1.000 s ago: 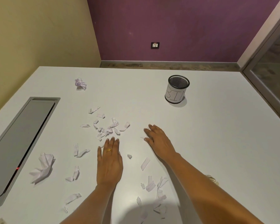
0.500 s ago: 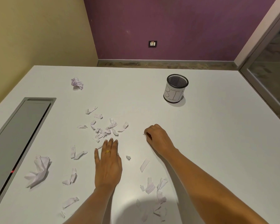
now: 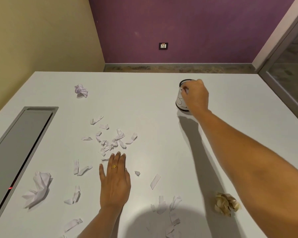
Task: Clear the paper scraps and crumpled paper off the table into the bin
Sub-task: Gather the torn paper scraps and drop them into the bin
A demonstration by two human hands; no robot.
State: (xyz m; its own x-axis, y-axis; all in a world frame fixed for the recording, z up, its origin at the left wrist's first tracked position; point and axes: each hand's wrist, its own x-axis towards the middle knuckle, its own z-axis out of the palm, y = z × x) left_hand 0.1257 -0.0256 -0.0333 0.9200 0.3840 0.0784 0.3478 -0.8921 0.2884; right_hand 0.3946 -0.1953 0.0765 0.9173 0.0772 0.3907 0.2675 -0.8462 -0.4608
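1. While the left hand point(image 3: 114, 181) is lying flat on the table point(image 3: 153, 103), fingers straight, the right hand point(image 3: 194, 95) is hanging curled over the bin point(image 3: 180, 102), any hold hidden.
2. Paper scraps point(image 3: 110, 141) are lying just beyond the left fingertips.

Bare forearms point(image 3: 248, 160), gold ring point(image 3: 114, 166) on left hand point(image 3: 114, 182).

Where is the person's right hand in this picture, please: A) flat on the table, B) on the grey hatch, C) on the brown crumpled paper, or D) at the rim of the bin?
D: the right hand is raised, fingers curled, at the mesh rim of the bin.
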